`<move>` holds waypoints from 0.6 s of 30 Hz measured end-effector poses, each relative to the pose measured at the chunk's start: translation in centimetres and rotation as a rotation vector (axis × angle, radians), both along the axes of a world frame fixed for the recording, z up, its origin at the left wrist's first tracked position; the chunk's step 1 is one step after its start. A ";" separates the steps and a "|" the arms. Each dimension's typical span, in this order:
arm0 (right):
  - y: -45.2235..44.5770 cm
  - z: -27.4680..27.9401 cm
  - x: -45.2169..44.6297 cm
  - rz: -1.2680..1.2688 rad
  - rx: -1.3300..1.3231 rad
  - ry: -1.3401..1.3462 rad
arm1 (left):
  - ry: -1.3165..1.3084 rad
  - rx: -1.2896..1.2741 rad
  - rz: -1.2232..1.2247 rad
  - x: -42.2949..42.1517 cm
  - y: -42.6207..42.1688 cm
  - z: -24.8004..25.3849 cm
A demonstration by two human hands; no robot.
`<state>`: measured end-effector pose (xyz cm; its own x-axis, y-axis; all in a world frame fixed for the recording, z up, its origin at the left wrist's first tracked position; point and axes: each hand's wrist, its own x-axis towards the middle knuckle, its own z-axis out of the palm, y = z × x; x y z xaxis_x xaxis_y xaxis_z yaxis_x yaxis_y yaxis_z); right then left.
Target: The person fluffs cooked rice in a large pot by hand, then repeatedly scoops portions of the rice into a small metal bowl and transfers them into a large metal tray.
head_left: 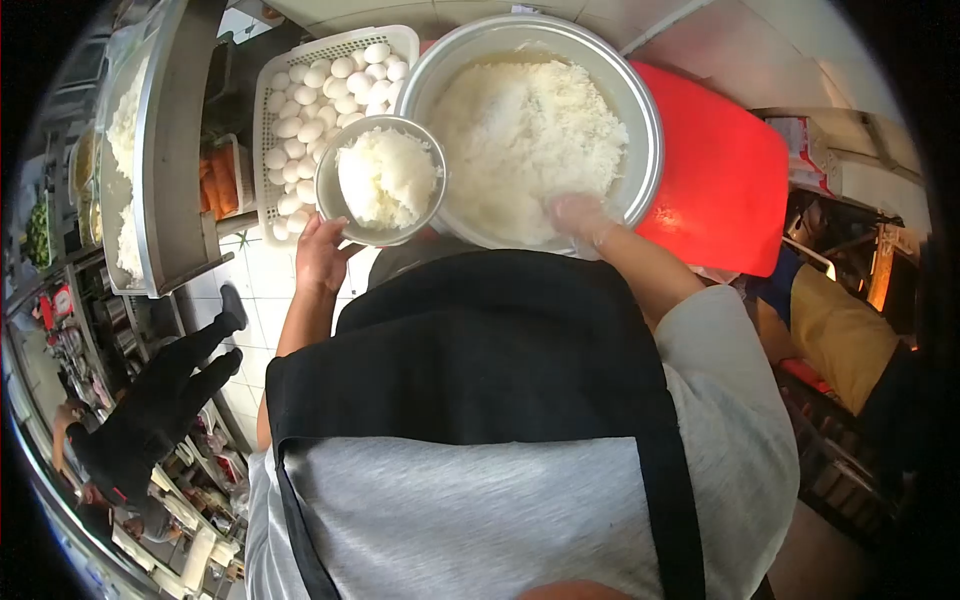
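Observation:
My left hand [322, 256] grips the lower left rim of a metal bowl [434, 222], its fingers wrapped round the edge. A mound of shredded white food [385, 178] fills much of that bowl. To the right is a large metal pot [648, 150] holding more of the shredded white food [530, 130] in liquid. Inside the pot's lower right part, my right hand [578, 216] seems to wear a thin clear glove. Its fingertips are hidden in the white mass, so what they hold does not show. The bowl overlaps the pot's left rim.
White eggs [300, 130] fill a pale plastic basket [262, 110] behind the bowl. A red surface [720, 170] lies right of the pot. A metal counter [165, 150] stands left. A person in dark clothes [150, 410] is at left, another person's leg [840, 330] at right.

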<state>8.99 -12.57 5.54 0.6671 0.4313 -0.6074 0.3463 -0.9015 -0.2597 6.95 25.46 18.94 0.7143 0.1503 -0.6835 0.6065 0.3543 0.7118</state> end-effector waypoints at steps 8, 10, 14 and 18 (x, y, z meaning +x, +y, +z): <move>1.5 -6.8 -0.8 0.081 0.195 0.021 | 0.000 0.107 0.023 0.3 -0.1 0.3; 1.7 -6.3 -0.4 0.377 0.088 0.022 | -0.025 0.110 0.023 0.3 -0.6 1.0; -0.4 -7.2 -1.1 0.284 0.279 -0.210 | -0.053 0.132 -0.007 0.4 0.0 0.6; -1.4 -2.6 -0.1 0.055 0.359 -0.222 | -0.022 0.164 -0.059 1.3 -0.1 0.1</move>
<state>8.91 -13.99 2.95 0.7347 0.6278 -0.2570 0.4741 -0.7462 -0.4674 8.25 25.33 19.03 0.7396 0.2157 -0.6375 0.6066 0.1967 0.7703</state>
